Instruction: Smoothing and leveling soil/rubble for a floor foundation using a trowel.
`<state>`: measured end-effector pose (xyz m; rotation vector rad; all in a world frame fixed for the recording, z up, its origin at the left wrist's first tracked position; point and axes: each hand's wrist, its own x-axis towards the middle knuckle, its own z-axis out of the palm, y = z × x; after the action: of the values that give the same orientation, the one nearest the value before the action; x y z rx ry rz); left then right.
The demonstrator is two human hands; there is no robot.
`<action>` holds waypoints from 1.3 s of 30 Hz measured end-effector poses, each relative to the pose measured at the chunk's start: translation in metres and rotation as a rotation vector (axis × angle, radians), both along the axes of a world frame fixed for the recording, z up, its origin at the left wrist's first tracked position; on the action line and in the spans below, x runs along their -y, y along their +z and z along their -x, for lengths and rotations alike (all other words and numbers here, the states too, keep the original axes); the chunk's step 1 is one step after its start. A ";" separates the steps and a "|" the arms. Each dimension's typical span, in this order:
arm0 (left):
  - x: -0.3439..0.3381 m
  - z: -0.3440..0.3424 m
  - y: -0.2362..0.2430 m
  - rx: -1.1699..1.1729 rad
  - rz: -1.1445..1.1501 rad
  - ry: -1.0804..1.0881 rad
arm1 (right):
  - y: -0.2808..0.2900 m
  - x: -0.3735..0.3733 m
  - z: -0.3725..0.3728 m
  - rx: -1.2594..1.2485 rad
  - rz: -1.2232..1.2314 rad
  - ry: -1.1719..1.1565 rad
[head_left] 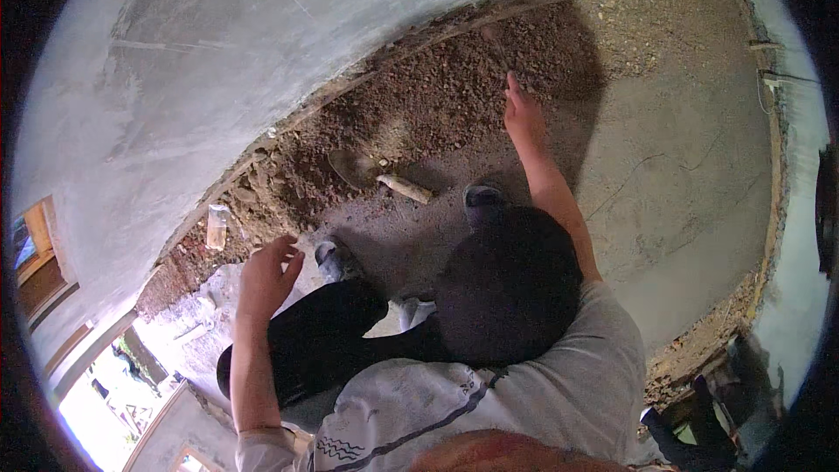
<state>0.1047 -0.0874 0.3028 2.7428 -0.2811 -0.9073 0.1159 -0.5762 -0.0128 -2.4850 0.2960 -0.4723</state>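
I squat on a grey concrete floor (pixel 690 175), beside a strip of loose brown soil and gravel (pixel 437 92) along the wall. My right hand (pixel 524 118) reaches out over the gravel, its index finger stretched out and nothing visible in it. My left hand (pixel 269 275) hangs in the air by my left knee, fingers loosely bent and apart, holding nothing. Between my hands, in front of my shoes (pixel 336 260), lies a trowel-like tool with a pale handle (pixel 406 189); its rounded, dirt-coloured blade (pixel 351 169) rests against the soil.
A grey plastered wall (pixel 218 61) curves along the far and left sides. A pale, see-through container (pixel 217 227) stands by the wall at left. A bright doorway (pixel 109 402) is at lower left. Another person's dark-clothed legs (pixel 699 428) show at lower right.
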 end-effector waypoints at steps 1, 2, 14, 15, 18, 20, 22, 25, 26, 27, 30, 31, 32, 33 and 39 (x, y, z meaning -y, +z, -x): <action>0.010 0.002 -0.002 0.001 -0.004 0.004 | -0.002 0.002 -0.004 -0.252 0.022 -0.042; 0.020 0.004 -0.003 0.006 -0.011 0.023 | -0.005 0.002 -0.006 -0.504 0.046 -0.083; 0.016 0.020 -0.028 -0.141 -0.189 -0.313 | -0.005 -0.006 0.026 -0.231 -0.114 0.030; 0.018 0.022 -0.027 -0.142 -0.191 -0.309 | -0.005 -0.008 0.029 -0.232 -0.115 0.035; 0.026 0.025 -0.021 -0.168 -0.205 -0.271 | -0.007 -0.007 0.037 -0.079 -0.055 0.011; 0.028 0.027 -0.023 -0.203 -0.224 -0.363 | -0.023 0.003 0.034 -0.390 -0.023 -0.093; 0.029 0.033 -0.022 -0.221 -0.247 -0.408 | -0.011 0.007 0.022 -0.304 -0.004 -0.046; 0.028 0.042 -0.018 -0.232 -0.269 -0.465 | 0.021 -0.001 0.009 -0.123 -0.058 -0.042; 0.029 0.044 -0.018 -0.221 -0.272 -0.471 | 0.026 -0.004 0.006 -0.022 -0.133 -0.079; 0.033 0.045 -0.020 -0.222 -0.259 -0.482 | 0.015 0.007 0.010 -0.026 -0.120 -0.088; 0.031 0.042 -0.026 -0.281 -0.317 -0.507 | -0.027 0.022 0.003 0.035 0.026 -0.034; 0.029 0.042 -0.025 -0.282 -0.323 -0.498 | -0.020 0.019 -0.003 -0.199 -0.034 -0.072; 0.026 0.042 -0.026 -0.284 -0.329 -0.489 | -0.013 0.017 -0.009 -0.433 -0.094 -0.107; 0.023 0.042 -0.026 -0.285 -0.334 -0.484 | 0.002 0.009 -0.010 -0.433 -0.099 -0.102; 0.030 0.039 -0.031 -0.309 -0.338 -0.516 | -0.037 0.025 0.015 -0.062 0.077 0.015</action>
<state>0.0657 -0.1175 0.2723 2.8065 -0.8718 -1.6217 0.1010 -0.6012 -0.0498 -2.5782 0.2890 -0.4088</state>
